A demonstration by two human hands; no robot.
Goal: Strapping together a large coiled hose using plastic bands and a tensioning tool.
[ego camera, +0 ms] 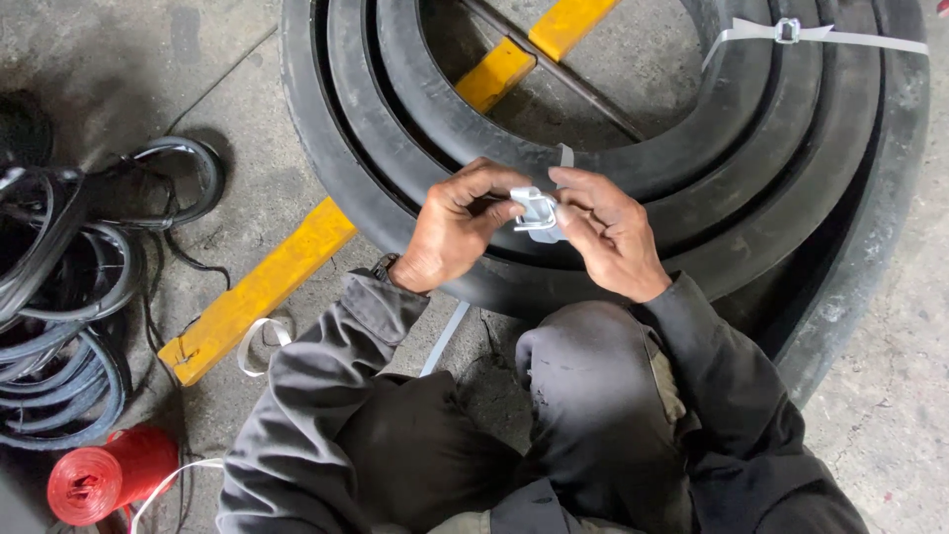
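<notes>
The wire strapping buckle, a small bent metal clip threaded with white strapping band, sits pinched between both hands just above the inner turns of a large coil of black rubber strip. Its long axis runs roughly left to right across the view, from one set of fingertips to the other, and the band rises from it toward the far side of the coil and drops behind the fingers toward the near side.

The left hand is curled closed, thumb and forefinger gripping the buckle's left end; the buckle lies just off its fingertips, to the right of them. The right hand is likewise closed in a pinch on the buckle's right end and the band beside it, so the buckle lies to the left of its fingertips. The two hands nearly meet over the coil's near edge.

A second buckle on a taut white band crosses the coil at its far right edge. A yellow steel bar passes under the coil and juts out over the concrete floor at the left. Loose black rubber loops lie at the far left, and a red spool of twine rests at the near left corner of the floor. A loose end of white band runs down from the coil beside the person's knee.
</notes>
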